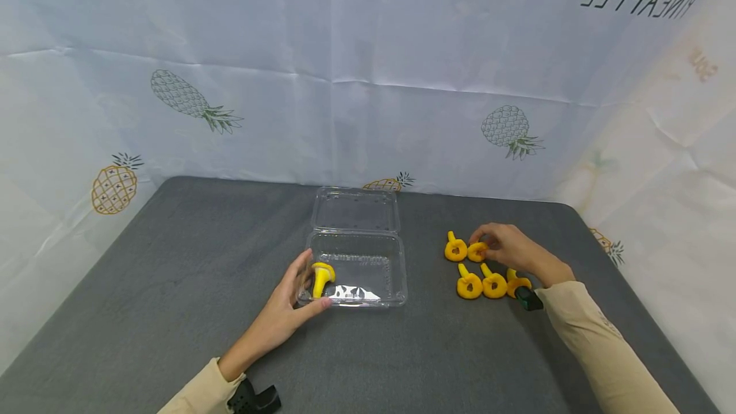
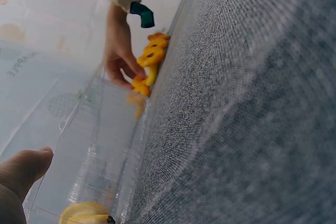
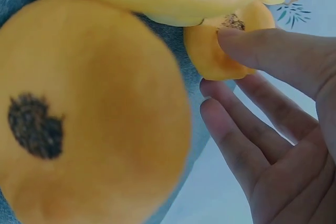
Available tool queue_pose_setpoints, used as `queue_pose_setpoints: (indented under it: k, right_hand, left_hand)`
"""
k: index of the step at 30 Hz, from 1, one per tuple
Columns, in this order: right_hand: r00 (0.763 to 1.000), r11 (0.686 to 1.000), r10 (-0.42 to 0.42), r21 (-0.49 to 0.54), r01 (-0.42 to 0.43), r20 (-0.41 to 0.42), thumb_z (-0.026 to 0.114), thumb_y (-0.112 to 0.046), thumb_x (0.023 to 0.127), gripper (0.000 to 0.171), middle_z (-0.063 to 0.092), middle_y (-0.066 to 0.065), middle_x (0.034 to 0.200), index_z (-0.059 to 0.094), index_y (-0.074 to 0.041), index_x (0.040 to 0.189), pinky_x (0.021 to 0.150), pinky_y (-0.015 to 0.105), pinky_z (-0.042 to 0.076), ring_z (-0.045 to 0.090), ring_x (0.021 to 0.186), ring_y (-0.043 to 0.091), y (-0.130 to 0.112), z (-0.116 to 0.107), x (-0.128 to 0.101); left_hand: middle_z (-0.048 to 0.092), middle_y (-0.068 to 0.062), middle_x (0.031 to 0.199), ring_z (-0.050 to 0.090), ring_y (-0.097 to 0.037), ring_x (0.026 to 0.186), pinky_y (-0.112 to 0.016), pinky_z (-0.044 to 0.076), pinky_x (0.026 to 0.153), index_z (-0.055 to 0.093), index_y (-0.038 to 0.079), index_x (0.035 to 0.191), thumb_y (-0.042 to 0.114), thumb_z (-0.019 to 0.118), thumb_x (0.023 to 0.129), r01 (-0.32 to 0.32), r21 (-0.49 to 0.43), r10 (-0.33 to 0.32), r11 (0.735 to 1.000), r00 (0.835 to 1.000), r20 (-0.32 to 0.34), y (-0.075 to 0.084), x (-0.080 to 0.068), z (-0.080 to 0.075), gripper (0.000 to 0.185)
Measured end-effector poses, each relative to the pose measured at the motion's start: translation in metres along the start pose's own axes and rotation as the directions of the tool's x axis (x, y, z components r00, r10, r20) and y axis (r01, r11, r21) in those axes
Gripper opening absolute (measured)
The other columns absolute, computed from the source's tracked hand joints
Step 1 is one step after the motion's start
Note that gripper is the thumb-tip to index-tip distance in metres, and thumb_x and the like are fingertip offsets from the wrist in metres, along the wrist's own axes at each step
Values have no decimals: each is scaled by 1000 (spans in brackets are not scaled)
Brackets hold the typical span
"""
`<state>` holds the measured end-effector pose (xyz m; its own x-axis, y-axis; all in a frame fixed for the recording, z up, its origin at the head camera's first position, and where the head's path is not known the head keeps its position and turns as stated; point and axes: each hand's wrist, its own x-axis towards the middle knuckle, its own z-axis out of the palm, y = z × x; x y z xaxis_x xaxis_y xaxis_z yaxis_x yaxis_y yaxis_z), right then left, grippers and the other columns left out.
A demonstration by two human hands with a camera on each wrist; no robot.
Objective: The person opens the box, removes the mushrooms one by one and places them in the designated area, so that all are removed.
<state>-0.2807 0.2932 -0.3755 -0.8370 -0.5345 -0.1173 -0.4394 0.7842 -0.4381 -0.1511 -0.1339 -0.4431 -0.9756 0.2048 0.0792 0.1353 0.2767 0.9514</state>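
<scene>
A clear plastic clamshell box (image 1: 397, 267) lies on the table with its lid raised at the back. Inside its left end is a yellow toy mushroom (image 1: 323, 276), also seen at the bottom of the left wrist view. My left hand (image 1: 278, 312) rests against the box's front left corner, thumb along the front and fingers spread on the left side; some fingers are hidden. To the right, my right hand (image 1: 508, 248) pinches a yellow toy mushroom (image 1: 476, 252) between thumb and fingers, low over the table. The right wrist view shows the thumb on this mushroom (image 3: 210, 59).
Several more mushrooms lie close around the right hand: one (image 1: 455, 250) to its left and a front row with one mushroom (image 1: 469, 286) at its left end. The grey table (image 1: 172, 286) meets a pineapple-print cloth (image 1: 368, 114) at the back.
</scene>
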Motion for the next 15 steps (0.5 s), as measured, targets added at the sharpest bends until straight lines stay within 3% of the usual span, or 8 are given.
queue_pose_setpoints:
  k: [15]
  right_hand:
    - [999, 999, 39, 0, -39, -30, 70, -8, 91, 35, 62, 21, 127, 63, -1, 124, 97, 60, 52, 61, 115, 44, -14, -11, -7]
  left_hand:
    - [11, -21, 166, 21, -42, 150, -56, 26, 120, 9, 11, 159, 26, 72, 92, -15, -12, 15, 1000, 1000, 2, 0, 0, 0, 93]
